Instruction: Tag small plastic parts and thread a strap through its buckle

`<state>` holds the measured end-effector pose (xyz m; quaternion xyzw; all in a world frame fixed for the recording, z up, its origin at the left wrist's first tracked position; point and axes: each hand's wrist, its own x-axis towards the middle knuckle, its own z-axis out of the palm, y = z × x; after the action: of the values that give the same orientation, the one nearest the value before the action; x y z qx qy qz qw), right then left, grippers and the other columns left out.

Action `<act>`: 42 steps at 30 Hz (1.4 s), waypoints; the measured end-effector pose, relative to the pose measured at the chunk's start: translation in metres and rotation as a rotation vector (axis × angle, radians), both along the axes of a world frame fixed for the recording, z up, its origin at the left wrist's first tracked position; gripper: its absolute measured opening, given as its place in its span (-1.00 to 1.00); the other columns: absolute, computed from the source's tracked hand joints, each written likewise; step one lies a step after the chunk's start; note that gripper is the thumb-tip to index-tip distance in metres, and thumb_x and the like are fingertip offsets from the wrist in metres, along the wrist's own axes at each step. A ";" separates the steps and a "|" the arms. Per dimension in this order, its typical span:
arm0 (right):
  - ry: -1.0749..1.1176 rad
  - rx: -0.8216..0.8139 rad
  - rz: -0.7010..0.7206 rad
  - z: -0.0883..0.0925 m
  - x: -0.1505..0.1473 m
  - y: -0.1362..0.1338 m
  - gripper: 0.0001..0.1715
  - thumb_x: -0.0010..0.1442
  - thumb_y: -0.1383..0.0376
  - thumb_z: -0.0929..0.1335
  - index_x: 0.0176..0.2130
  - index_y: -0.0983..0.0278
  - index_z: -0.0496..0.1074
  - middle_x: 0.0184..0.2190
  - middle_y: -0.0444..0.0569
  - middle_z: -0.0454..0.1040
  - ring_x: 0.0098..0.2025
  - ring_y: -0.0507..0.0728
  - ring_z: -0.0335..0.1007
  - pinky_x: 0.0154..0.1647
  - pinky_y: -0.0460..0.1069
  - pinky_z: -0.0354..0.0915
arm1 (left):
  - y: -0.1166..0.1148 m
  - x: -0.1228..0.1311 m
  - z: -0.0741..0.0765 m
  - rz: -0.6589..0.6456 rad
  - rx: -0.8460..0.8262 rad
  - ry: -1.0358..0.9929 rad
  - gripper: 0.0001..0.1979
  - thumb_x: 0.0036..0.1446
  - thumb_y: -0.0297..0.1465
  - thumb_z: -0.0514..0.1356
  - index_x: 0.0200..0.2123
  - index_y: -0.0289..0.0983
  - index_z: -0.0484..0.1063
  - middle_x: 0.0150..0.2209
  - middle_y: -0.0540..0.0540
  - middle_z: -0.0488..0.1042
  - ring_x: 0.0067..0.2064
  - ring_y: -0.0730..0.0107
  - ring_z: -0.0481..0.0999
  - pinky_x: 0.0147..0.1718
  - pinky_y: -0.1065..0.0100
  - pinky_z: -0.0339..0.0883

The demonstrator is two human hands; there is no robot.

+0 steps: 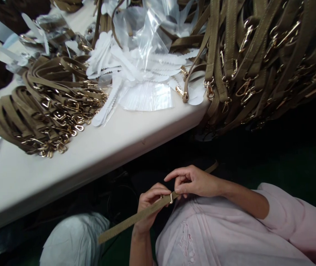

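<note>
An olive-brown strap [133,218] runs slantwise between my hands in front of my body, below the table edge. My left hand [150,201] is closed around it, fingers near a small gold buckle [171,198]. Just past the buckle, my right hand [195,181] pinches the strap between thumb and fingers, its index finger stretched out to the left. One length of the strap hangs free at lower left; a far tip [212,167] shows behind my right hand. Parts of the fingers and the middle of the strap are hidden.
The white table [97,142] carries a bundle of coiled straps [47,103] with gold clasps, white paper strips [127,61] and clear plastic bags [149,96]. Many straps [241,55] hang over its right side. Pale cloth [73,240] lies at lower left.
</note>
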<state>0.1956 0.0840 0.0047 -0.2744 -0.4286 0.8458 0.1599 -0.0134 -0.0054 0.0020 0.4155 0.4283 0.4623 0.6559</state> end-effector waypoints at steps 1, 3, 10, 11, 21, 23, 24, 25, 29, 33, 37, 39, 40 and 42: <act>0.009 -0.013 0.002 0.000 -0.002 -0.002 -0.51 0.11 0.25 0.45 0.02 0.37 0.45 -0.46 -0.10 0.51 -0.54 -0.02 0.36 -0.48 -0.14 0.30 | 0.001 0.003 0.000 -0.005 -0.008 -0.008 -0.80 0.17 -0.28 0.32 -0.17 -0.24 0.59 -0.29 -0.11 0.41 -0.34 0.42 0.43 -0.41 0.45 0.35; 0.019 -0.013 0.001 0.000 -0.004 -0.003 -0.50 0.12 0.23 0.45 0.03 0.37 0.44 -0.47 -0.10 0.50 -0.52 -0.01 0.37 -0.46 -0.13 0.32 | 0.002 0.006 -0.001 0.008 -0.005 -0.046 -0.81 0.16 -0.29 0.33 -0.19 -0.24 0.59 -0.29 -0.11 0.41 -0.34 0.43 0.44 -0.43 0.47 0.35; -0.001 0.137 0.054 0.004 0.008 0.007 -0.49 0.31 0.16 0.31 0.15 0.36 0.34 -0.29 0.02 0.54 -0.36 0.03 0.41 -0.32 -0.09 0.33 | -0.001 -0.001 -0.002 0.038 0.009 -0.154 -0.82 0.18 -0.26 0.30 -0.28 -0.27 0.57 -0.34 -0.08 0.40 -0.36 0.44 0.42 -0.47 0.49 0.32; -0.016 0.160 0.064 0.005 0.010 0.009 -0.50 0.32 0.17 0.29 0.16 0.36 0.34 -0.29 0.02 0.54 -0.35 0.03 0.40 -0.31 -0.09 0.33 | -0.002 -0.001 -0.002 0.037 0.005 -0.156 -0.81 0.18 -0.25 0.30 -0.29 -0.27 0.56 -0.34 -0.08 0.40 -0.36 0.44 0.42 -0.46 0.48 0.32; -0.260 0.568 -0.101 0.004 0.019 0.009 -0.73 0.23 0.35 0.36 -0.05 0.27 0.52 -0.20 -0.03 0.49 -0.17 0.09 0.41 -0.11 -0.03 0.30 | 0.005 0.003 0.003 0.085 -0.012 -0.049 -0.82 0.14 -0.28 0.34 -0.26 -0.27 0.55 -0.31 -0.08 0.38 -0.34 0.46 0.38 -0.42 0.48 0.28; -0.273 0.686 -0.193 0.008 0.016 0.003 -0.76 0.21 0.39 0.39 -0.09 0.27 0.53 -0.20 -0.03 0.47 -0.16 0.09 0.39 -0.11 -0.03 0.29 | 0.006 0.004 0.005 0.086 -0.012 0.000 -0.82 0.15 -0.28 0.33 -0.25 -0.27 0.55 -0.30 -0.09 0.38 -0.33 0.44 0.37 -0.40 0.45 0.28; -0.258 0.714 -0.212 0.011 0.014 0.000 -0.77 0.21 0.40 0.39 -0.10 0.27 0.53 -0.22 -0.03 0.46 -0.19 0.08 0.39 -0.14 -0.04 0.30 | 0.007 0.004 0.006 0.087 -0.012 0.024 -0.82 0.16 -0.28 0.33 -0.25 -0.27 0.55 -0.29 -0.09 0.39 -0.33 0.43 0.37 -0.39 0.44 0.28; -0.235 0.728 -0.221 0.014 0.012 -0.004 -0.78 0.22 0.40 0.39 -0.10 0.28 0.53 -0.25 -0.03 0.45 -0.22 0.07 0.38 -0.19 -0.05 0.30 | 0.007 0.005 0.007 0.090 -0.011 0.047 -0.83 0.16 -0.30 0.33 -0.25 -0.27 0.55 -0.29 -0.09 0.39 -0.33 0.43 0.37 -0.38 0.43 0.27; -0.178 0.791 -0.227 0.021 0.003 -0.021 -0.73 0.20 0.37 0.44 -0.07 0.29 0.49 -0.31 -0.05 0.42 -0.29 0.06 0.34 -0.27 -0.06 0.28 | 0.007 0.006 0.012 0.106 -0.019 0.177 -0.92 0.18 -0.38 0.30 -0.25 -0.25 0.55 -0.26 -0.10 0.40 -0.31 0.42 0.38 -0.37 0.44 0.28; -0.177 0.895 -0.298 0.017 -0.007 -0.034 -0.64 0.17 0.26 0.48 -0.08 0.31 0.38 -0.33 -0.06 0.39 -0.33 0.07 0.30 -0.32 -0.05 0.26 | 0.008 0.010 0.014 0.142 0.057 0.297 -0.92 0.22 -0.41 0.25 -0.23 -0.22 0.56 -0.25 -0.11 0.43 -0.24 0.34 0.43 -0.31 0.40 0.32; -0.204 0.990 -0.337 0.012 -0.012 -0.038 -0.71 0.21 0.24 0.43 -0.10 0.29 0.36 -0.34 -0.04 0.39 -0.31 0.12 0.30 -0.31 -0.01 0.26 | 0.008 0.019 0.016 0.174 0.162 0.500 -0.87 0.24 -0.45 0.22 -0.18 -0.18 0.55 -0.22 -0.09 0.46 -0.19 0.32 0.46 -0.23 0.36 0.35; -0.222 0.993 -0.350 0.011 -0.012 -0.035 -0.87 0.30 0.28 0.34 -0.16 0.29 0.40 -0.34 -0.01 0.41 -0.29 0.13 0.32 -0.26 0.01 0.27 | 0.008 0.025 0.017 0.179 0.214 0.618 -0.85 0.24 -0.47 0.22 -0.15 -0.17 0.54 -0.22 -0.08 0.47 -0.17 0.32 0.46 -0.19 0.34 0.35; -0.231 0.950 -0.359 0.010 -0.012 -0.033 -0.87 0.33 0.28 0.30 -0.20 0.30 0.42 -0.34 0.00 0.43 -0.27 0.13 0.34 -0.23 0.02 0.27 | 0.009 0.029 0.017 0.187 0.227 0.660 -0.84 0.24 -0.47 0.21 -0.14 -0.17 0.53 -0.21 -0.07 0.47 -0.16 0.32 0.47 -0.18 0.34 0.35; -0.231 0.737 -0.376 0.006 -0.010 -0.027 -0.74 0.37 0.22 0.27 -0.26 0.31 0.46 -0.35 0.00 0.46 -0.29 0.11 0.38 -0.23 0.00 0.31 | 0.010 0.034 0.018 0.207 0.200 0.686 -0.85 0.25 -0.44 0.21 -0.12 -0.17 0.53 -0.21 -0.07 0.48 -0.15 0.32 0.47 -0.17 0.34 0.34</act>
<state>0.1860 0.0569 0.0111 -0.3651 -0.6599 0.5559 0.3495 0.0206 0.0047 0.0198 0.5631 0.6156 0.3995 0.3800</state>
